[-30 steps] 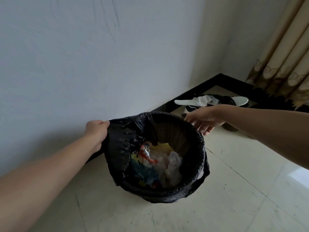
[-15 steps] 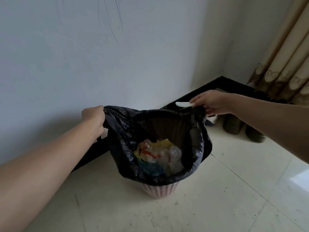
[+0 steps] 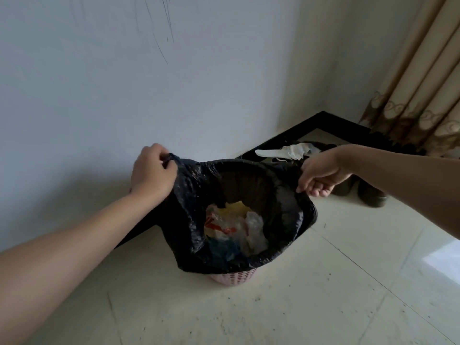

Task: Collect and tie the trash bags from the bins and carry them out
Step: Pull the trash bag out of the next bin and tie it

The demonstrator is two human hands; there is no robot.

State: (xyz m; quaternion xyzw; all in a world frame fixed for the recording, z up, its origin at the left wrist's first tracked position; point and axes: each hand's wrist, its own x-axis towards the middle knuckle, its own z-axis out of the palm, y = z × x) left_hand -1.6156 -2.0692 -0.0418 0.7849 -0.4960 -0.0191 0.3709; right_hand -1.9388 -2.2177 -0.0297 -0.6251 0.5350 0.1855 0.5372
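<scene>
A black trash bag (image 3: pixel 189 220) lines a small pink-and-white woven bin (image 3: pixel 234 277) on the tiled floor by the wall. Crumpled plastic and paper rubbish (image 3: pixel 234 227) lies inside the bag. My left hand (image 3: pixel 151 171) is clenched on the bag's left rim and lifts it off the bin. My right hand (image 3: pixel 321 175) pinches the bag's right rim and holds it up and outward. The bag's mouth is stretched wide between both hands. Only the bin's lower edge shows under the bag.
The white wall (image 3: pixel 149 83) runs close behind the bin, with a black skirting (image 3: pixel 321 120) into the corner. A white slipper (image 3: pixel 278 151) and dark shoes (image 3: pixel 371 196) lie beyond my right hand. Beige curtains (image 3: pixel 423 90) hang at the far right.
My right hand went from hovering open near the rim to gripping the bag's right edge. Both hands have pulled the rim up and apart, and the pink bin's base has come into sight.
</scene>
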